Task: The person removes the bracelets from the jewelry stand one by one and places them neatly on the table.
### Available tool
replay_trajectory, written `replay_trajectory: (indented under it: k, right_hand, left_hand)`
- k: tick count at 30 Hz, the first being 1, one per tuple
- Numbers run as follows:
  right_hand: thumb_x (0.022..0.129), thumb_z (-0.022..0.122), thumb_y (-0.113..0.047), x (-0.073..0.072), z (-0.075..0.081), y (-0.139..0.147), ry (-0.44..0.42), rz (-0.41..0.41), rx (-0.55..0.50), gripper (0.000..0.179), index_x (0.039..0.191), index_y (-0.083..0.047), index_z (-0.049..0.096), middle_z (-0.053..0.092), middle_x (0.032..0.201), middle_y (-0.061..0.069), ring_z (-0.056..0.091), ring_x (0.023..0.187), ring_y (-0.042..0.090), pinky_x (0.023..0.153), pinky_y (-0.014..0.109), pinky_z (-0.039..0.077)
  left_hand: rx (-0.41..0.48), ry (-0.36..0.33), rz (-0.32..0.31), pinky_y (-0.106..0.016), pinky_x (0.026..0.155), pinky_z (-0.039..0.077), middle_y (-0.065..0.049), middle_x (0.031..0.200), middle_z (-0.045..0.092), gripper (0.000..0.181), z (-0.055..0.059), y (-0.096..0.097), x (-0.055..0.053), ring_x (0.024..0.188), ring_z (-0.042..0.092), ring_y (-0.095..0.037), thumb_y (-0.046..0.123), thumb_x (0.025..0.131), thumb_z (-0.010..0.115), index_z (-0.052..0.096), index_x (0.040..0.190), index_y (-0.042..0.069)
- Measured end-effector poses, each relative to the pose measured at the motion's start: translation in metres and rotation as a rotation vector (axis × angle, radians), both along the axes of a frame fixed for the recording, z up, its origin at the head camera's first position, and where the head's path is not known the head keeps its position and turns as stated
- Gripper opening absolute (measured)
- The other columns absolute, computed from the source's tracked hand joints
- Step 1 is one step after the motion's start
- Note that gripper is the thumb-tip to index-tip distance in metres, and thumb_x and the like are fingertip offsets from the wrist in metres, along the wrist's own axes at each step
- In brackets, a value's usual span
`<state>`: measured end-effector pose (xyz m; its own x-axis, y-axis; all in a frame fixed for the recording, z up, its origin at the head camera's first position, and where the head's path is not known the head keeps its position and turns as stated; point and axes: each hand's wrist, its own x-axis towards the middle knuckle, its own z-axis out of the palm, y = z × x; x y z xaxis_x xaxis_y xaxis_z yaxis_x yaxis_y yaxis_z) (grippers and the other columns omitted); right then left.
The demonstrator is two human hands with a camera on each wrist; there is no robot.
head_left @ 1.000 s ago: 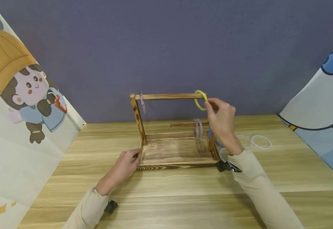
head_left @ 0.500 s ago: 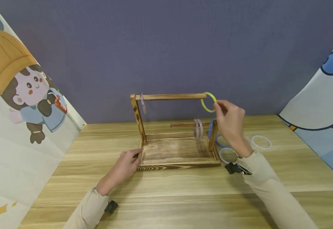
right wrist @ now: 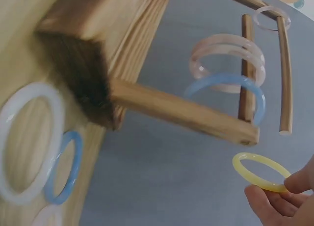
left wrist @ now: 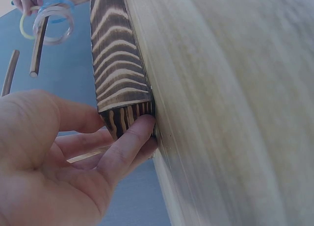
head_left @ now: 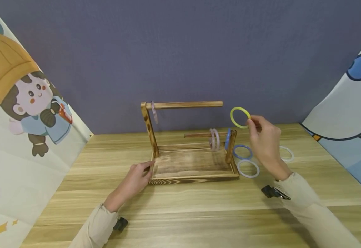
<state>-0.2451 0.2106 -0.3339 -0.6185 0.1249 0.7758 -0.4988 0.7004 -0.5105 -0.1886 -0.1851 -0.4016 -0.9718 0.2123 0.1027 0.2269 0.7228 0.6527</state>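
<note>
My right hand (head_left: 265, 143) pinches a yellow bangle (head_left: 240, 108) between thumb and fingertips, in the air to the right of a wooden bangle rack (head_left: 186, 104). In the right wrist view the yellow bangle (right wrist: 250, 176) is apart from both bars. My left hand (head_left: 135, 179) grips the front left corner of the rack's base, thumb and fingers around the wood (left wrist: 120, 64). A pale lilac bangle (head_left: 154, 115) hangs at the left of the upper bar. Two pinkish bangles (head_left: 218, 139) and a blue bangle (head_left: 227, 138) hang on the lower bar.
Right of the rack, a blue bangle (head_left: 234, 151) and a white bangle (head_left: 248, 176) lie on the wood-grain table (head_left: 192, 213). Another white bangle (head_left: 290, 151) lies farther right, partly behind my right hand. A dark blue-grey wall (head_left: 180, 51) stands behind.
My right hand has drawn the yellow bangle rightward and slightly down, off the free right end of the upper bar. The left hand and the rack have stayed in place.
</note>
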Motion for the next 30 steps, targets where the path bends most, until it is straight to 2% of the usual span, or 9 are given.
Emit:
replay_trajectory:
  k: [3, 5, 8, 11, 13, 20, 27, 30]
  right_hand:
    - [0.096, 0.063, -0.002, 0.006, -0.004, 0.010, 0.007, -0.019, 0.018, 0.016, 0.104, 0.010, 0.070, 0.073, 0.085, 0.018, 0.067, 0.069, 0.023, 0.065, -0.002, 0.038]
    - [0.096, 0.062, -0.002, 0.009, -0.006, 0.016, 0.002, -0.017, 0.026, 0.016, 0.104, 0.010, 0.070, 0.074, 0.085, 0.018, 0.064, 0.069, 0.007, 0.064, -0.002, 0.039]
    - [0.096, 0.063, -0.002, 0.015, -0.009, 0.025, -0.013, -0.020, 0.048, 0.015, 0.103, 0.008, 0.071, 0.074, 0.084, 0.017, 0.052, 0.071, -0.016, 0.063, -0.002, 0.038]
    - [0.096, 0.062, -0.001, 0.020, -0.012, 0.034, -0.042, -0.006, 0.053, 0.014, 0.103, 0.008, 0.070, 0.073, 0.083, 0.018, 0.046, 0.072, -0.026, 0.063, -0.002, 0.038]
    - [0.095, 0.062, 0.001, 0.023, -0.016, 0.039, -0.056, 0.008, 0.052, 0.014, 0.103, 0.010, 0.070, 0.072, 0.082, 0.019, 0.046, 0.071, -0.027, 0.062, -0.002, 0.040]
    - [0.094, 0.062, 0.004, 0.034, -0.029, 0.056, -0.114, 0.042, 0.081, 0.014, 0.104, 0.012, 0.068, 0.072, 0.081, 0.021, 0.051, 0.066, -0.022, 0.055, 0.002, 0.043]
    - [0.093, 0.063, 0.006, 0.039, -0.034, 0.077, -0.184, 0.048, 0.134, 0.017, 0.107, 0.015, 0.066, 0.071, 0.079, 0.024, 0.054, 0.060, -0.018, 0.049, 0.005, 0.044]
    - [0.093, 0.062, 0.005, 0.037, -0.034, 0.085, -0.235, 0.048, 0.162, 0.016, 0.105, 0.016, 0.066, 0.071, 0.078, 0.024, 0.058, 0.055, -0.011, 0.046, 0.008, 0.044]
  left_hand:
    - [0.005, -0.002, -0.005, -0.022, 0.058, 0.053, -0.030, 0.130, 0.059, 0.041, 0.001, 0.001, 0.000, 0.104, 0.066, -0.029, 0.000, 0.096, 0.059, 0.054, 0.136, -0.008]
    - [0.011, -0.007, -0.007, -0.023, 0.055, 0.052, -0.030, 0.130, 0.059, 0.041, 0.001, 0.001, 0.000, 0.102, 0.066, -0.029, 0.000, 0.096, 0.059, 0.054, 0.136, -0.009]
    - [0.012, 0.000, -0.008, -0.023, 0.053, 0.051, -0.030, 0.130, 0.059, 0.041, 0.001, 0.000, 0.001, 0.100, 0.066, -0.029, -0.001, 0.096, 0.059, 0.054, 0.136, -0.009]
    - [0.007, 0.010, -0.011, -0.022, 0.051, 0.051, -0.031, 0.129, 0.059, 0.041, 0.001, -0.001, 0.002, 0.100, 0.066, -0.030, -0.002, 0.096, 0.058, 0.054, 0.135, -0.010]
    - [0.004, 0.010, -0.013, -0.022, 0.051, 0.050, -0.032, 0.129, 0.059, 0.040, 0.001, -0.001, 0.002, 0.099, 0.066, -0.029, -0.001, 0.096, 0.058, 0.054, 0.135, -0.010]
    - [0.011, -0.022, -0.012, -0.023, 0.044, 0.046, -0.032, 0.131, 0.057, 0.042, 0.000, -0.002, 0.002, 0.078, 0.064, -0.023, -0.001, 0.096, 0.057, 0.053, 0.137, -0.009]
    - [0.014, -0.003, -0.014, -0.022, 0.052, 0.051, -0.032, 0.129, 0.059, 0.041, -0.001, -0.001, 0.002, 0.095, 0.067, -0.026, -0.001, 0.096, 0.058, 0.054, 0.136, -0.009]
    - [0.016, 0.006, -0.015, -0.022, 0.053, 0.052, -0.032, 0.130, 0.058, 0.041, 0.000, -0.001, 0.001, 0.098, 0.067, -0.029, -0.002, 0.096, 0.057, 0.053, 0.136, -0.010]
